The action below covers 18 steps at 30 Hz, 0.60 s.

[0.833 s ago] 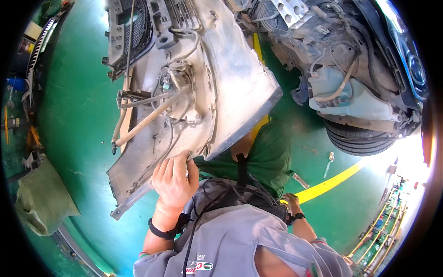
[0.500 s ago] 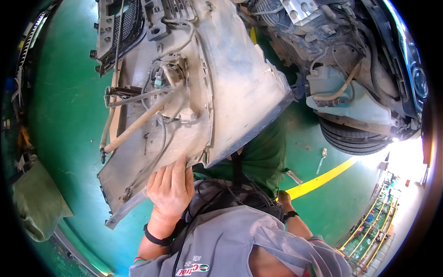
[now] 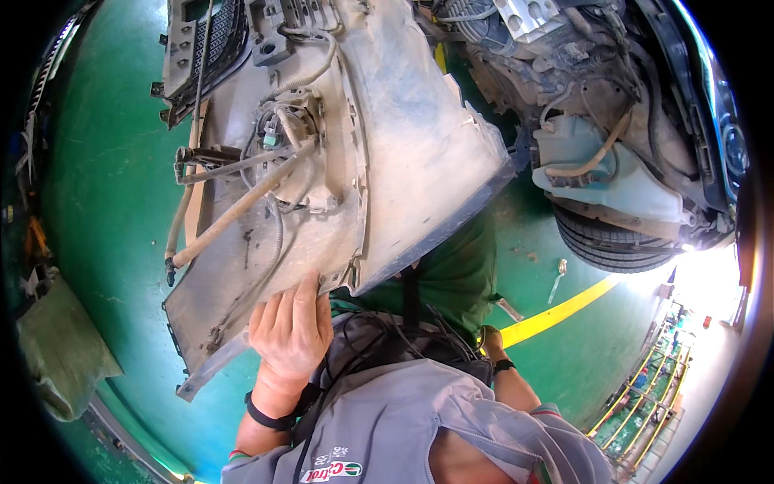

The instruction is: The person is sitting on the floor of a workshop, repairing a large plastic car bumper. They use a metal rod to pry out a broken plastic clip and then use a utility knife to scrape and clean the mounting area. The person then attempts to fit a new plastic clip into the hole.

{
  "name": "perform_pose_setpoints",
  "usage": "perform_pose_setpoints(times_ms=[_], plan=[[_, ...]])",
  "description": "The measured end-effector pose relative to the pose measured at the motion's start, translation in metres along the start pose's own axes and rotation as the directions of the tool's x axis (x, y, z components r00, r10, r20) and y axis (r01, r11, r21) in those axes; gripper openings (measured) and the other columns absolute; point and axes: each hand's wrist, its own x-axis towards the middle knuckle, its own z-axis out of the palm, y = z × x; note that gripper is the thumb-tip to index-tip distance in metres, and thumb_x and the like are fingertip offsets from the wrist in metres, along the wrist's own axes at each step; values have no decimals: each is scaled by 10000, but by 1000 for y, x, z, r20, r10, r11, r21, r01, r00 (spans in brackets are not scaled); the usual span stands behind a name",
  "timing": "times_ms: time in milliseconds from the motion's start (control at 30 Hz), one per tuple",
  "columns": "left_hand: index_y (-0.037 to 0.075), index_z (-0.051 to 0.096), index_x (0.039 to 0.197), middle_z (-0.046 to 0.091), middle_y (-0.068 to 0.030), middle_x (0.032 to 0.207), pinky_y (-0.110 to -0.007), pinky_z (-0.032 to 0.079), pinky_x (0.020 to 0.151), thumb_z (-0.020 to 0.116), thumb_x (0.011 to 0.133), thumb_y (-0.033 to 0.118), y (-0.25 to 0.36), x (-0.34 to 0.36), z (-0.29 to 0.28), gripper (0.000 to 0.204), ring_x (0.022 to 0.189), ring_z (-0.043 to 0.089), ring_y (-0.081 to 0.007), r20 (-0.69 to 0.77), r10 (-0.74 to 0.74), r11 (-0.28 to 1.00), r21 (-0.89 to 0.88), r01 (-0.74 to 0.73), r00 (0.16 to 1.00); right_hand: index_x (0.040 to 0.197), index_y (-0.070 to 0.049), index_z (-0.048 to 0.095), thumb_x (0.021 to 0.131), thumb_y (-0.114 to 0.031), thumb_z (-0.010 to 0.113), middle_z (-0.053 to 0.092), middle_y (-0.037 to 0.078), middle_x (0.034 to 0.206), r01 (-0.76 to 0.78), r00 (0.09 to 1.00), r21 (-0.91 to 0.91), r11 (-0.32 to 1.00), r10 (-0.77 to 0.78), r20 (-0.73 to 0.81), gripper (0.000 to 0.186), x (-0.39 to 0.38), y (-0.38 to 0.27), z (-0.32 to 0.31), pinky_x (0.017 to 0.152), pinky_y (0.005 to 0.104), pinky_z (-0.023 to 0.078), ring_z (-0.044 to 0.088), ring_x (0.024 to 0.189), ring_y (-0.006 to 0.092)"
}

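Observation:
A dusty car bumper cover (image 3: 419,153) lies tilted in front of me, its inner side toward me. My left hand (image 3: 290,327) is closed on its near edge, fingers over the rim and the thumb side hidden. Fixed to the inside of the bumper are a lamp housing (image 3: 314,194), a wiring harness (image 3: 278,230) and a brownish hose (image 3: 238,211). My right hand (image 3: 493,343) hangs low beside my green trousers (image 3: 463,278), away from the bumper. Its fingers are mostly hidden, so what they do does not show.
At the right stands the car's opened front, with a pale fluid tank (image 3: 605,165) above a tyre (image 3: 617,242). On the green floor are a small tool (image 3: 558,278) and a yellow line (image 3: 556,313). A yellow-railed rack (image 3: 645,387) stands at right, a draped cover (image 3: 64,347) at left.
The bumper and my left hand on it have shifted slightly left in the picture, and the whole view has moved a little with them. The grip looks the same.

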Motion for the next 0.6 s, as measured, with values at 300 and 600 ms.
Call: perform_pose_setpoints(times_ms=[300, 600], plan=[[27, 699, 1091, 693, -91, 839, -355, 479, 640, 699, 866, 97, 0, 2, 7, 236, 694, 644, -261, -20, 13, 998, -59, -15, 1000, 1140, -122, 637, 788, -254, 775, 674, 59, 1039, -171, 974, 453, 875, 219, -55, 401, 31, 80, 14, 848, 370, 567, 662, 955, 252], [26, 697, 1090, 683, -79, 819, -351, 461, 627, 707, 859, 105, -2, 1, 3, 245, 673, 629, -251, -2, 5, 1000, -24, -5, 1000, 1085, -69, 659, 933, -278, 678, 694, 70, 1046, -287, 950, 506, 813, 311, 39, 259, -16, -6, -15, 748, 408, 569, 683, 931, 210]])
